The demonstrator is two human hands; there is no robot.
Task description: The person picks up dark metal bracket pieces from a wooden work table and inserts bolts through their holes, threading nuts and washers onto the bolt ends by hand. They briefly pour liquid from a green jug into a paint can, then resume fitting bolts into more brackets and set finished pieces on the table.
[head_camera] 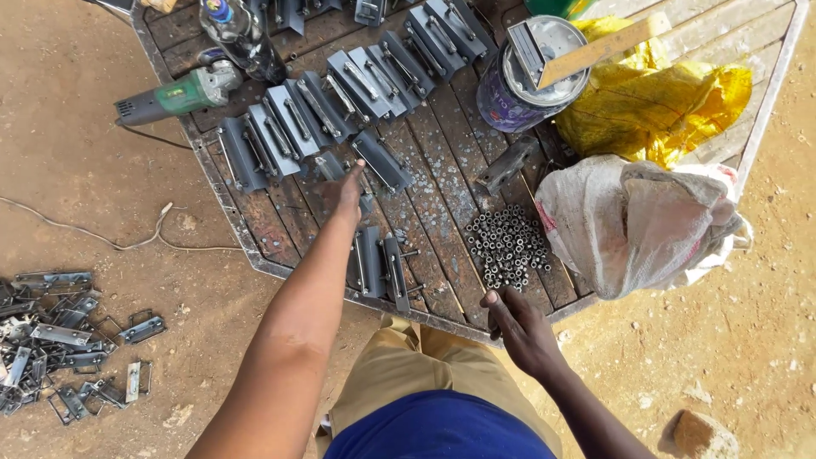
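Metal bracket: the dark folded piece (336,166) lies on the worktop (442,212) at the near end of a slanting row of like brackets (297,119), under the left fingertips.
Left hand: the left hand (347,194) reaches forward with its arm stretched out, fingers bent down onto the bracket; whether they have closed round it I cannot tell.
Right hand: the right hand (514,319) rests at the near edge of the worktop, fingers loosely spread, holding nothing, just beside the heap of small steel tubes (507,246).
Doing it well: in my judgement the bracket wants lifting by its long edges, clear of its neighbours, so the overlapping row is not knocked askew; the right hand at the edge gives steady support.
Pair nearby: two more brackets (378,263) lie side by side close to the near edge.
Tin: a round paint tin (510,98) stands at the far side, a try square (586,51) laid across its lid; contents hidden.
Sack: a white woven sack (633,225) slumps at the right, mouth folded over; contents unseen.
Yellow bag: crumpled plastic (671,98) behind the sack.
Grinder: a green angle grinder (174,95) lies at the left corner.
Ground: a scatter of metal parts (59,340) lies on the dirt.
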